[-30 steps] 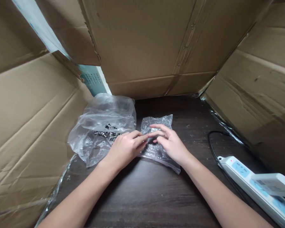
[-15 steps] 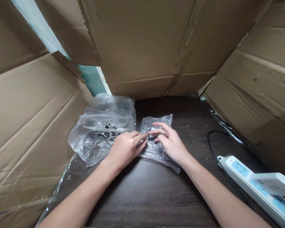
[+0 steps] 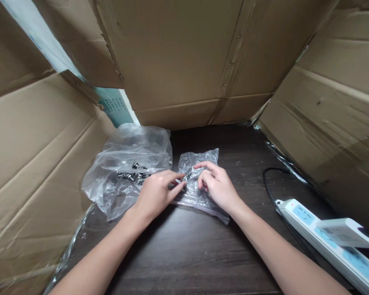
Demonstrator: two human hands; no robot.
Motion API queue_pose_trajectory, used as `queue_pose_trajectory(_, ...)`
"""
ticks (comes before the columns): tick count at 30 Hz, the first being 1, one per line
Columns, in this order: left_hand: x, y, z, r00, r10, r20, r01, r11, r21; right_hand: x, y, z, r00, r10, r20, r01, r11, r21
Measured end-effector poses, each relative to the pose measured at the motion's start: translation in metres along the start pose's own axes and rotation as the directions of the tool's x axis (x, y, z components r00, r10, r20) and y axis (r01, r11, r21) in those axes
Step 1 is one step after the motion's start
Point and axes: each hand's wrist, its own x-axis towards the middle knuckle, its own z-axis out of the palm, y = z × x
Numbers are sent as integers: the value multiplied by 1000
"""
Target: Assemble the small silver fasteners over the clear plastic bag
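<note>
My left hand (image 3: pixel 160 186) is closed, its thumb and fingertips pinching a small shiny metal piece (image 3: pixel 183 178) that looks ring-shaped. Just right of it, my right hand (image 3: pixel 217 182) hovers over a clear zip bag (image 3: pixel 199 199), index finger stretched out and the other fingers bent. Nothing shows between the right fingers, though their inner side is partly hidden. The zip bag lies crumpled beneath both hands. Left of my left hand, several metal bolts (image 3: pixel 135 175) lie in or on a larger clear plastic bag (image 3: pixel 101 180); my hand covers some of them.
Cardboard walls (image 3: pixel 184 61) enclose the dark wooden table (image 3: pixel 178 250) at the back and sides. At the right stands a white power strip (image 3: pixel 307 229) with a plug-in adapter (image 3: pixel 341 231). A black cable (image 3: pixel 266 184) curves beside it.
My right hand has drawn slightly away from the left fingertips, and its middle fingers have curled in. The metal piece in my left hand shows more clearly. The whole view has shifted slightly.
</note>
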Motion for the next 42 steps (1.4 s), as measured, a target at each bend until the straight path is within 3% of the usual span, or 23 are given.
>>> queue_pose_trajectory(6,3,1,2,996,-92,0,90,980,-176,1,0,0,999,-18,47,14,996,86)
queue_pose_trajectory(12,4,2,3,995,-99,23,102,977,-187,2,-1,-3,998,-22,-67,26,998,60)
queue_pose_trajectory(23,4,2,3,1000,-11,17,14,985,-171,4,1,-1,989,54,141,-67,994,91)
queue_pose_trajectory(32,0,-1,12,999,38,-20,-40,993,-114,4,4,1,984,-39,175,22,995,97)
queue_pose_trajectory(42,1,0,8,999,47,13,-46,995,-89,7,3,-9,973,-9,231,-48,970,237)
